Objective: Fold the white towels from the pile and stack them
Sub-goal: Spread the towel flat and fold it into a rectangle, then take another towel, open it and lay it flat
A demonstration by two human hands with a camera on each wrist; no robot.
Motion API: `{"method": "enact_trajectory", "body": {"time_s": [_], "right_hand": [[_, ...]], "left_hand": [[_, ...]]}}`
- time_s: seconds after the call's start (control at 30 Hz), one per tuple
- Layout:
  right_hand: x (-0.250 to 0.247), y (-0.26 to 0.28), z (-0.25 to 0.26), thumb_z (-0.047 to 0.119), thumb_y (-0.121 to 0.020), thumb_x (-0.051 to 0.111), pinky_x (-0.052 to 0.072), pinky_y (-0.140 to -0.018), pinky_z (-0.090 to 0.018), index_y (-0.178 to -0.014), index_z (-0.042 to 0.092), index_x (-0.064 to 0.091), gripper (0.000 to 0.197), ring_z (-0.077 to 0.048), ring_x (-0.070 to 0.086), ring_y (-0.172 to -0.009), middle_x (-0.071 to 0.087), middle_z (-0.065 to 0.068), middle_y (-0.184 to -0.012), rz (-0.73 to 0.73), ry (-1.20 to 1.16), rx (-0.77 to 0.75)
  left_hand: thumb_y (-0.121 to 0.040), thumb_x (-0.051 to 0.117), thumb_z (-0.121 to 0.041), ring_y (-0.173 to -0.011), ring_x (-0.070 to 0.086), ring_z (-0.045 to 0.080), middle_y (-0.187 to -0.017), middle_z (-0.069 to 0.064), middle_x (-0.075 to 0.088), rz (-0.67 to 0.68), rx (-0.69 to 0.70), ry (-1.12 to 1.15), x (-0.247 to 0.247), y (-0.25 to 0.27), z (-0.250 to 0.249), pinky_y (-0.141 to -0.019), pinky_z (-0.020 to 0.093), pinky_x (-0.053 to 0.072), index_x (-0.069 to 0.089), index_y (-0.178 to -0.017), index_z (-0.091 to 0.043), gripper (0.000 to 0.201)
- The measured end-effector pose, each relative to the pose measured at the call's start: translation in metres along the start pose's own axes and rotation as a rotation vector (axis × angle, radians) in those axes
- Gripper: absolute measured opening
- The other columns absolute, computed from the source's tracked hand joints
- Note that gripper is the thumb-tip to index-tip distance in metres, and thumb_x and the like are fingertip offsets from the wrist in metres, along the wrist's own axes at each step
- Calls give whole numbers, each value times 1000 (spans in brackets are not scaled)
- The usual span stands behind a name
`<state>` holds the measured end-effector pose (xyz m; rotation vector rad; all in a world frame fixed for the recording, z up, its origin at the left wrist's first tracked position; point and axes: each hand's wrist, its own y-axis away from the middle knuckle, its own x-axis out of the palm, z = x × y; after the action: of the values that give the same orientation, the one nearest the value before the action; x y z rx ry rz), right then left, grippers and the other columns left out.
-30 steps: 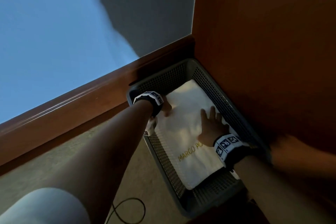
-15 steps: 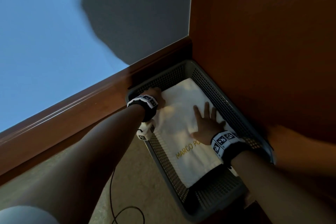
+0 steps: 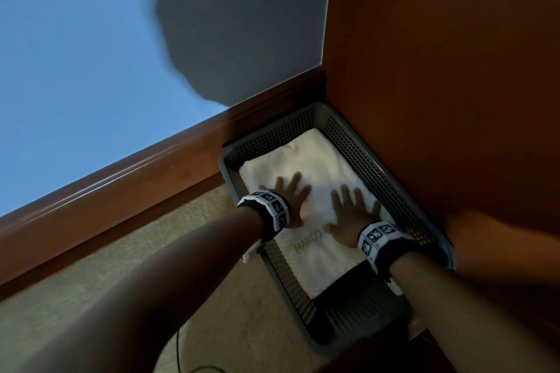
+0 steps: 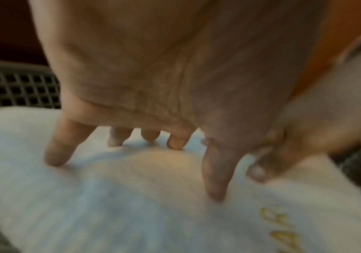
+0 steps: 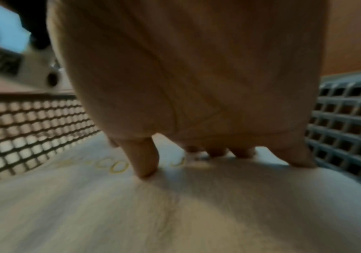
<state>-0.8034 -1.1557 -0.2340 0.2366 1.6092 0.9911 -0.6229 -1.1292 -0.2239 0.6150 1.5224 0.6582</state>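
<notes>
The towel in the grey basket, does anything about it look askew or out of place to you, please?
Nothing stands out. The folded white towel lies flat inside the grey basket, roughly square to its walls, with the left hand and right hand pressing flat on top of it.

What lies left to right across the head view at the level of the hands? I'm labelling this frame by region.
Wooden baseboard → basket's left wall → left hand flat on the white towel → right hand, also flat on it → basket's right wall → wooden panel.
</notes>
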Motion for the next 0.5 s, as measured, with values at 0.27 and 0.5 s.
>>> {"method": "enact_trajectory", "body": {"time_s": [0.27,0.5], "right_hand": [[-37,49,28,45,-101,42,37,-109,-49,-144,18,43,51,-34,41,-135,44,-11,-149,-129,-170,-67],[-58,116,172,41,-101,45,46,-102,-43,-138,26,51,41,-30,53,-126,52,-4,-142,-285,-157,-438]], "left_hand": [[-106,46,-46,-144,42,29,-159,9,42,-212,-79,416,-16,83,29,-116,38,37,41,-156,-17,57],[-105,49,-40,-126,57,26,-146,4,55,-554,-311,598,61,243,99,-100,38,50,52,-144,-26,41]]}}
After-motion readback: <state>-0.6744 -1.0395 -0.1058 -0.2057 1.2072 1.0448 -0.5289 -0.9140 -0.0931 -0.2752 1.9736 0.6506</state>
